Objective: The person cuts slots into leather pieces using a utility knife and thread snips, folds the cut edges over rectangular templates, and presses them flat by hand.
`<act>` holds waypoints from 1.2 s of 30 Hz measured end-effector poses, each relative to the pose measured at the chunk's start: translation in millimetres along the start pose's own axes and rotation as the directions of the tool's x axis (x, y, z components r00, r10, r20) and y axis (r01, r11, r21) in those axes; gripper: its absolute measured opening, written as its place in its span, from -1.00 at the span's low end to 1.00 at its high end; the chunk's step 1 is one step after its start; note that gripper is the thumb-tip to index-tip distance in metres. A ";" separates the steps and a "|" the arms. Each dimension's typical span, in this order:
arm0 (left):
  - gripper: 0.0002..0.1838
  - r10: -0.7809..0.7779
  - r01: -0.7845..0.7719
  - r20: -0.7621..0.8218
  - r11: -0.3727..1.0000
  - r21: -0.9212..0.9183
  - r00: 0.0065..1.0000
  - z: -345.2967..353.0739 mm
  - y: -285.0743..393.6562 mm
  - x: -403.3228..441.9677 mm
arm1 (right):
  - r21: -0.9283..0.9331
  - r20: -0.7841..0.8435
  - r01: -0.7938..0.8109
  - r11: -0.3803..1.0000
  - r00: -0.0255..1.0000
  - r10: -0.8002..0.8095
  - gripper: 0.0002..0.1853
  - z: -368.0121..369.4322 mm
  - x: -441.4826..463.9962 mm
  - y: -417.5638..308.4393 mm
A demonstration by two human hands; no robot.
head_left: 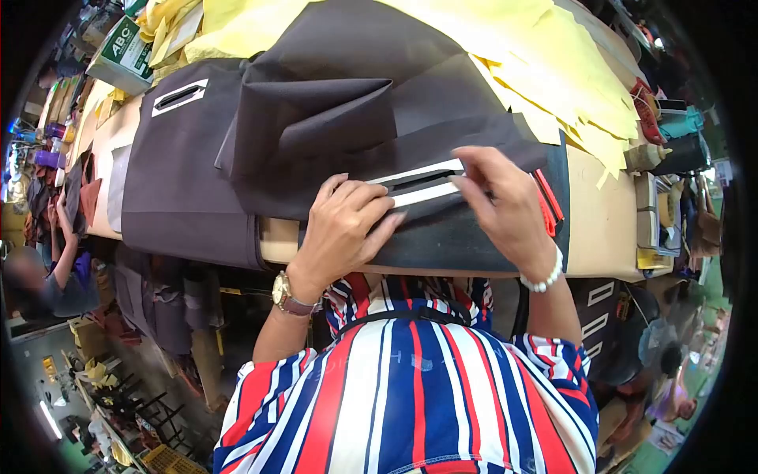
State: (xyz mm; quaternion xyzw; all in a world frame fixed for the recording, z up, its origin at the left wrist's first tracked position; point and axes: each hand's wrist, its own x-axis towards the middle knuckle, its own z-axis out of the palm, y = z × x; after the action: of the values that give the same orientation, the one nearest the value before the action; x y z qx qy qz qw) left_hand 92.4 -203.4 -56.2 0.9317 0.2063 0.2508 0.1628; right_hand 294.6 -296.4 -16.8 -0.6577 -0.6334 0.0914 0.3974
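Dark brown fabric (339,47) is spread and folded over the table in front of me. Near its front edge is a slot with a white rectangular border (418,172), its dark opening slightly parted. My left hand (343,225) rests at the border's left end, fingers bent a little and lying on the cloth, thumb apart from them. At the right end, my right hand (505,201) pinches the border between thumb and index finger. A second white-bordered slot (180,96) lies on the fabric at the left. Beneath the cloth is a black mat (466,249).
Yellow sheets (560,63) pile along the far side. A green-and-white box (122,54) stands at the far left. Red-handled scissors or a similar red tool (546,204) lies beside my right wrist. Another person (59,272) handles fabric at the left.
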 end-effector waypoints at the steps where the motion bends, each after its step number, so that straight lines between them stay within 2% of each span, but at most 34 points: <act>1: -0.83 -0.028 0.028 -0.011 0.999 -0.017 1.000 3.7 0.9 3.4 | -0.097 0.103 0.079 0.992 0.992 -0.069 -0.77 5.6 3.6 12.3; 2: -0.83 -0.023 0.022 -0.089 1.000 -0.012 0.996 9.5 0.6 8.2 | -0.120 0.190 0.113 0.986 0.978 -0.089 -0.76 7.6 5.3 21.5; 3: -0.83 -0.060 0.058 -0.081 0.998 -0.021 0.995 11.7 2.5 11.8 | -0.140 0.278 0.150 0.979 0.955 -0.106 -0.74 8.0 6.1 28.4; 7: -0.81 -0.186 0.185 -0.004 0.981 -0.063 0.983 18.0 5.4 19.4 | -0.013 0.381 0.031 0.999 0.924 -0.024 -0.75 8.5 6.1 41.6; 9: -0.80 -0.228 0.234 0.073 0.968 -0.089 0.971 21.0 5.4 24.5 | 0.002 0.411 -0.005 1.000 0.912 0.004 -0.77 6.8 8.2 43.4; 11: -0.80 -0.274 0.292 0.160 0.950 -0.106 0.948 20.9 7.0 30.6 | 0.010 0.418 0.044 0.999 0.908 -0.044 -0.75 7.3 10.3 47.0; 14: -0.80 -0.237 0.247 0.108 0.964 -0.094 0.965 26.8 9.2 36.1 | -0.016 0.398 0.139 0.990 0.909 -0.121 -0.73 7.8 12.4 49.5; 15: -0.81 -0.268 0.289 0.154 0.947 -0.139 0.951 26.1 9.4 38.4 | -0.033 0.387 0.170 0.985 0.911 -0.144 -0.72 7.7 12.1 50.2; 17: -0.80 -0.322 0.376 0.245 0.900 -0.220 0.915 22.7 10.6 43.2 | -0.012 0.393 0.158 0.987 0.909 -0.141 -0.72 7.4 12.5 53.1; 20: -0.82 -0.328 0.388 0.231 0.870 -0.304 0.916 23.6 8.0 41.0 | 0.032 0.418 0.092 0.995 0.903 -0.097 -0.70 6.4 12.8 58.2; 24: -0.85 -0.232 0.264 0.146 0.926 -0.270 0.962 25.9 3.4 31.4 | 0.043 0.437 0.046 0.998 0.898 -0.061 -0.70 6.7 11.3 61.0; 27: -0.87 -0.156 0.158 0.026 0.964 -0.213 0.987 32.4 -0.3 19.8 | 0.139 0.430 0.132 0.981 0.885 -0.180 -0.76 3.3 8.5 68.3; 30: -0.88 -0.136 0.131 -0.015 0.975 -0.180 0.991 34.0 -0.6 15.6 | 0.266 0.428 0.079 0.961 0.883 -0.191 -0.84 -1.1 6.4 73.8; 33: -0.88 -0.113 0.110 -0.015 0.982 -0.151 0.993 33.1 0.3 17.1 | 0.187 0.407 -0.010 0.982 0.911 -0.068 -0.84 -2.9 13.7 71.1; 34: -0.88 -0.109 0.107 -0.008 0.984 -0.144 0.994 33.1 0.1 17.5 | 0.154 0.382 -0.025 0.988 0.924 -0.036 -0.77 3.1 13.0 73.5; 36: -0.89 -0.098 0.096 -0.013 0.989 -0.111 0.995 31.7 1.0 18.4 | -0.114 0.272 0.144 0.983 0.956 -0.109 -0.69 14.6 11.7 68.5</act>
State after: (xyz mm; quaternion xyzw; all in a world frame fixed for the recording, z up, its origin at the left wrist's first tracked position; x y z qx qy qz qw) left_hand 124.2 -202.0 -74.4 0.9078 0.2386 0.2623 0.2241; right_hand 339.7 -271.8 -65.8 -0.6227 -0.7262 0.1104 0.2696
